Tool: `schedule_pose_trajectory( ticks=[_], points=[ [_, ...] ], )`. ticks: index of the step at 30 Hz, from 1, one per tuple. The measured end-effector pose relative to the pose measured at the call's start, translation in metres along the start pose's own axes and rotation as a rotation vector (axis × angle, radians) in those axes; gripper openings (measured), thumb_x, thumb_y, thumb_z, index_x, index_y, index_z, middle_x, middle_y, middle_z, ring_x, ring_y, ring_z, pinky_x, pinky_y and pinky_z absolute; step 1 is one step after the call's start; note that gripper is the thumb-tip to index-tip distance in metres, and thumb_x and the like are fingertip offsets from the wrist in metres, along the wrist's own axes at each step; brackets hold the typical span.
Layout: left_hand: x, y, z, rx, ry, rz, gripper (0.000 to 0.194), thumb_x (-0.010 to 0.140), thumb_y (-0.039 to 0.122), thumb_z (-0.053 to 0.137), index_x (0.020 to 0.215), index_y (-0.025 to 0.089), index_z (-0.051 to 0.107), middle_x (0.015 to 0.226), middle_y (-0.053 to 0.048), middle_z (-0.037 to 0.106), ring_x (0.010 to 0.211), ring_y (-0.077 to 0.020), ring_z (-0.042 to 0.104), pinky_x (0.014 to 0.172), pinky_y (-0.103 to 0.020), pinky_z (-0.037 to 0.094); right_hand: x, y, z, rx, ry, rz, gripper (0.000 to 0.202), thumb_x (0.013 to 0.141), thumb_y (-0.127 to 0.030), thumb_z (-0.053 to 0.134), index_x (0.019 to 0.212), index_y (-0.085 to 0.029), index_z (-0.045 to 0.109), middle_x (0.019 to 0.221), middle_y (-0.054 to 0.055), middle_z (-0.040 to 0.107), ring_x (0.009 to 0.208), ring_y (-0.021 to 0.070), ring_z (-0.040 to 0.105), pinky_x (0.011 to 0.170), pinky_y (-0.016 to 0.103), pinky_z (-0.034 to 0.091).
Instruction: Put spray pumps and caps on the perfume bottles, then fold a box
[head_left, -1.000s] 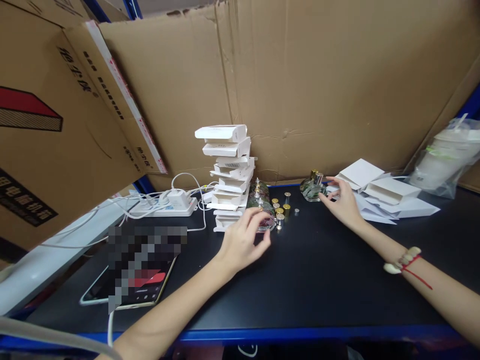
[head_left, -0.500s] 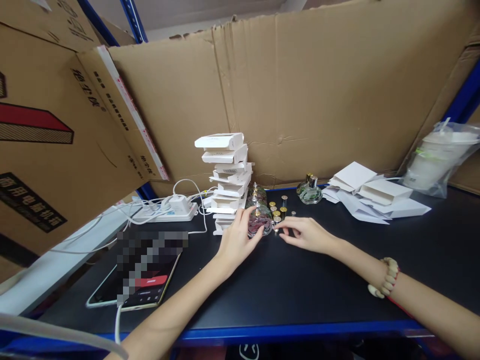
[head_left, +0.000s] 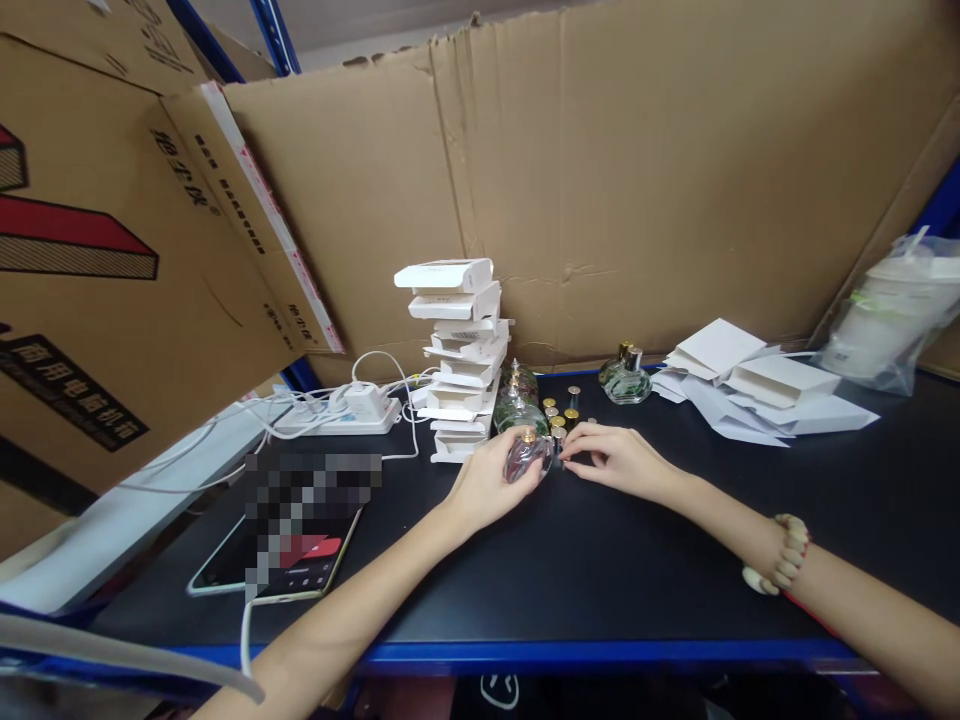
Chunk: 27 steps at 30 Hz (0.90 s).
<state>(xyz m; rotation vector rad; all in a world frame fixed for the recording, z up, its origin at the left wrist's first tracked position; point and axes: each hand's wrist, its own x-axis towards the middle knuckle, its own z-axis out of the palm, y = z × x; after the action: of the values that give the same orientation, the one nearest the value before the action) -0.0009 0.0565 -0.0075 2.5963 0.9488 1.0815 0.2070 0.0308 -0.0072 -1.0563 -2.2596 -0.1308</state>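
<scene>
My left hand (head_left: 491,478) is closed around a clear glass perfume bottle (head_left: 527,458) with a pinkish tint and a gold spray neck, uncapped. Just right of it, my right hand (head_left: 611,458) is curled with thumb and fingertips at a small silver bottle cap (head_left: 559,442), which the fingers partly cover. Behind the fingers stand several loose gold and silver caps (head_left: 571,415). More uncapped glass bottles (head_left: 517,408) are lined up behind the held one, partly hidden by my left hand and by one another.
A tall stack of white boxes (head_left: 459,370) rises left of the bottles. Capped bottles (head_left: 627,380) and flattened white cartons (head_left: 754,385) lie right. A tablet (head_left: 300,560), power strip (head_left: 337,415) and cables are left; a bagged cup (head_left: 870,310) stands far right. Cardboard (head_left: 510,180) walls the back.
My left hand has drawn the front bottle slightly toward me and right, away from the row. My right hand's fingertips have closed in at the silver cap. The camera view has shifted a little.
</scene>
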Motion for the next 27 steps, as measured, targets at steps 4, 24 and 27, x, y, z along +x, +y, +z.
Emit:
schedule_pose_trajectory(
  ticks=[4, 24, 27],
  points=[
    [0.001, -0.005, 0.004, -0.018, -0.008, 0.055, 0.027, 0.079, 0.034, 0.044, 0.098, 0.017, 0.054, 0.087, -0.005, 0.065, 0.074, -0.0173, 0.061, 0.069, -0.026, 0.049, 0.000, 0.001, 0.000, 0.031, 0.004, 0.006, 0.011, 0.076, -0.020, 0.057, 0.078, -0.019, 0.067, 0.082, 0.000, 0.066, 0.044, 0.0038, 0.044, 0.046, 0.016, 0.036],
    [-0.009, 0.007, 0.002, -0.041, -0.324, 0.140, 0.034, 0.088, 0.041, 0.033, 0.112, 0.016, 0.031, 0.107, -0.011, 0.053, 0.090, -0.0220, 0.059, 0.079, -0.036, 0.046, 0.007, -0.034, 0.002, 0.375, 0.566, 0.071, 0.013, 0.076, -0.022, 0.058, 0.080, -0.016, 0.069, 0.079, 0.004, 0.063, 0.040, 0.0024, 0.041, 0.034, 0.016, 0.034],
    [-0.007, 0.010, 0.002, -0.038, -0.352, 0.168, 0.033, 0.089, 0.038, 0.031, 0.114, 0.017, 0.034, 0.106, -0.010, 0.055, 0.094, -0.0214, 0.058, 0.084, -0.035, 0.045, 0.006, -0.040, 0.002, 0.443, 0.526, 0.074, 0.013, 0.076, -0.021, 0.058, 0.080, -0.016, 0.069, 0.078, 0.004, 0.062, 0.042, 0.0031, 0.043, 0.036, 0.016, 0.037]
  ],
)
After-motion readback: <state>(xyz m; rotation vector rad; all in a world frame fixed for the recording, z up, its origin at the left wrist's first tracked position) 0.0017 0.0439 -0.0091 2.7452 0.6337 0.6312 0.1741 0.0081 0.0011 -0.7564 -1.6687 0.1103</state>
